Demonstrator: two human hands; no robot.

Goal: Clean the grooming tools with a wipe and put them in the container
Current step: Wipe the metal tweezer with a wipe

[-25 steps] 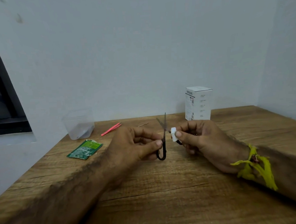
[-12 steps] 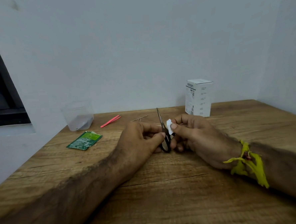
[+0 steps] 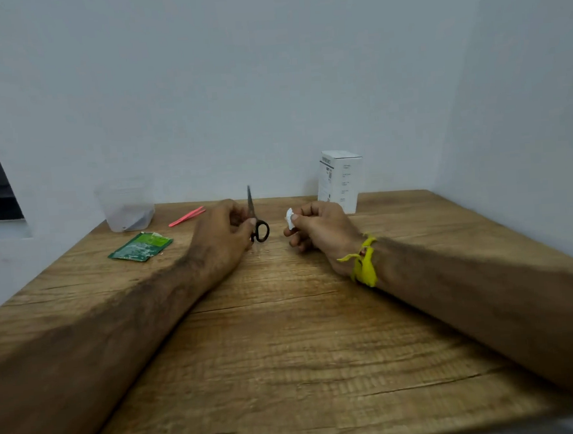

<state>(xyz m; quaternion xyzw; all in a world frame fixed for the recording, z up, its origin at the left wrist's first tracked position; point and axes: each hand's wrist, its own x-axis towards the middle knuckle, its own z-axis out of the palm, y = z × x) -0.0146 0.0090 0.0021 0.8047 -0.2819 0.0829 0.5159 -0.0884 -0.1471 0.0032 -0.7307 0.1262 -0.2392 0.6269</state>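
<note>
- Centrally in the frame, the left hand [image 3: 221,236] grips small black-handled scissors [image 3: 255,218], blades closed and pointing up, one handle ring exposed beside the thumb.
- Right hand [image 3: 316,230], just right of centre, pinches a small white wipe [image 3: 290,218] between thumb and curled fingers, apart from the scissors.
- Clear plastic container [image 3: 127,209] stands at left centre, near the wall.
- Pink tweezers [image 3: 187,216] lie between container and left hand.
- Green sachet [image 3: 140,247] lies flat in front of the container.
- White carton [image 3: 340,180] stands upright behind the right hand on the wooden table [image 3: 286,351].
</note>
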